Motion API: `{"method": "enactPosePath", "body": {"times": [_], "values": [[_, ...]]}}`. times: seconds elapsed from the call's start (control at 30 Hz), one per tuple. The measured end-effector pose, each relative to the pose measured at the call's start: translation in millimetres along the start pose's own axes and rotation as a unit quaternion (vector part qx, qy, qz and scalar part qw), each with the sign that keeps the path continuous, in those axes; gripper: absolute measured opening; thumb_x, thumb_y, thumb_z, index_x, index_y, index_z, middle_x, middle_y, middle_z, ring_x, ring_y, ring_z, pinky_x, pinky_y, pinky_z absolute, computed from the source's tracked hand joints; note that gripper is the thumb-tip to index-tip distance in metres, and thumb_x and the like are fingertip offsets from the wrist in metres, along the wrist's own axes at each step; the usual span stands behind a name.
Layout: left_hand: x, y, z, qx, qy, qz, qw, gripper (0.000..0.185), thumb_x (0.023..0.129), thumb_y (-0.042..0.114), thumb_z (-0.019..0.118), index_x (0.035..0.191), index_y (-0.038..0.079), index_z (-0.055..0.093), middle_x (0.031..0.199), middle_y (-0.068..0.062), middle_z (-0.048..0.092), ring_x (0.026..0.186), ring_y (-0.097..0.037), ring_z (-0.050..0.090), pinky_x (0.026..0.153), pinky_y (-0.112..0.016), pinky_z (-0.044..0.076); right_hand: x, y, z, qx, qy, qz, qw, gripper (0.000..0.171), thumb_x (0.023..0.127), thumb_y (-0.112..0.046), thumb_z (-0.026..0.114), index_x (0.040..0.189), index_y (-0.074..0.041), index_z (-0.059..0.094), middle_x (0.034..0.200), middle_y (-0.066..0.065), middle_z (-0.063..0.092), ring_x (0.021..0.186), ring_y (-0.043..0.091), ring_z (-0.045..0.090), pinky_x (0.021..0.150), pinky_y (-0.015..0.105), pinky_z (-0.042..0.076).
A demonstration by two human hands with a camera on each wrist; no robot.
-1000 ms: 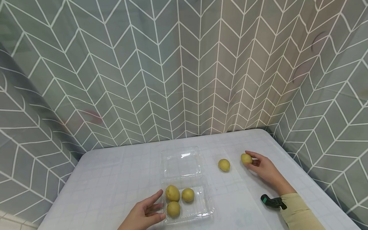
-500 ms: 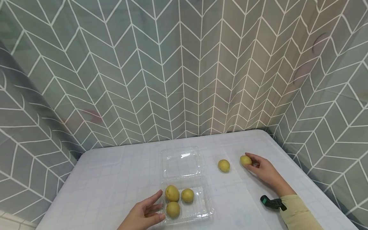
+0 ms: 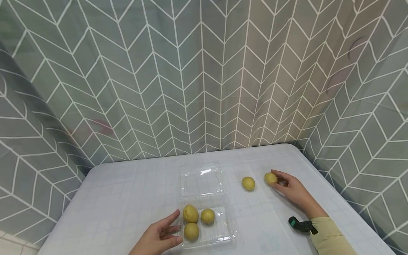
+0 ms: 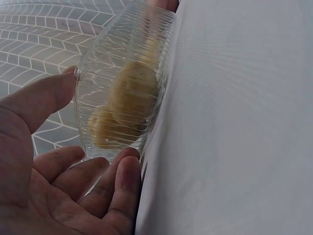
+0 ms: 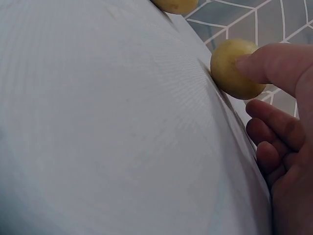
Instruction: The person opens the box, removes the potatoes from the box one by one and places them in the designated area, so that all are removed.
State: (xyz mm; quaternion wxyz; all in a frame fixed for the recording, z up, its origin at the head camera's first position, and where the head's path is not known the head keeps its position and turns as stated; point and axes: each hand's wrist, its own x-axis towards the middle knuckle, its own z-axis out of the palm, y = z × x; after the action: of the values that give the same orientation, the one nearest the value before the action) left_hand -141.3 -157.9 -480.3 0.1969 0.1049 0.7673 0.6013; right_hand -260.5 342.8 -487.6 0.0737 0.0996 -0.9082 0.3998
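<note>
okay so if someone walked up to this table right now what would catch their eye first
Probably the clear plastic clamshell box lying open at the table's near middle, three yellow potatoes in its tray, with the left hand resting against its left edge. To the right, the right hand touches a potato on the cloth, and one more loose potato sits between it and the box.

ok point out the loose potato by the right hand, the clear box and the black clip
loose potato [image 3: 271,178], head view, its rounded top
clear box [image 3: 200,180], head view, its open lid
black clip [image 3: 298,224], head view, its body
</note>
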Motion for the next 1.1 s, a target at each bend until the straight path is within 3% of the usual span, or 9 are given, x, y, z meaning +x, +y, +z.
{"method": "enactPosePath", "body": {"times": [0.27, 0.57, 0.93, 1.1], "values": [[-0.9, 1.5, 0.9, 0.013, 0.007, -0.006, 0.9999, 0.082, 0.087, 0.033, 0.077, 0.151, 0.001, 0.037, 0.154, -0.022, 0.034, 0.123, -0.036, 0.056, 0.088, -0.031, 0.056, -0.4, 0.1, -0.1, -0.013, -0.001, 0.012, 1.0, 0.052, 0.095, -0.028, 0.07, 0.138, -0.004, 0.056, 0.134, 0.015, 0.059, 0.118, 0.033, 0.057, 0.086, 0.032, 0.05], [-0.5, -0.1, 0.6, 0.004, 0.005, -0.007, 1.0, 0.082, 0.088, 0.034, 0.077, 0.152, 0.002, 0.036, 0.155, -0.021, 0.033, 0.124, -0.035, 0.055, 0.089, -0.031, 0.056, 0.8, 2.5, 0.5, -0.008, 0.002, 0.012, 1.0, 0.051, 0.094, -0.029, 0.071, 0.138, -0.005, 0.057, 0.132, 0.014, 0.061, 0.115, 0.031, 0.058, 0.083, 0.029, 0.05], [-1.1, -2.2, 0.6, -0.004, 0.0, -0.009, 1.0, 0.082, 0.088, 0.033, 0.077, 0.152, 0.003, 0.036, 0.155, -0.02, 0.033, 0.125, -0.034, 0.055, 0.089, -0.031, 0.056, 0.7, 5.0, -0.3, -0.009, 0.005, 0.018, 1.0, 0.058, 0.093, -0.04, 0.069, 0.138, -0.005, 0.057, 0.131, 0.013, 0.061, 0.114, 0.029, 0.058, 0.085, 0.029, 0.05], [-0.7, -1.8, 0.3, -0.003, 0.001, -0.007, 1.0, 0.081, 0.089, 0.032, 0.076, 0.152, 0.002, 0.036, 0.155, -0.02, 0.033, 0.125, -0.034, 0.055, 0.09, -0.031, 0.055, -1.2, -1.3, -3.8, 0.018, 0.003, 0.023, 1.0, 0.06, 0.094, -0.037, 0.069, 0.141, -0.003, 0.053, 0.135, 0.017, 0.058, 0.116, 0.032, 0.057, 0.087, 0.025, 0.052]]}}
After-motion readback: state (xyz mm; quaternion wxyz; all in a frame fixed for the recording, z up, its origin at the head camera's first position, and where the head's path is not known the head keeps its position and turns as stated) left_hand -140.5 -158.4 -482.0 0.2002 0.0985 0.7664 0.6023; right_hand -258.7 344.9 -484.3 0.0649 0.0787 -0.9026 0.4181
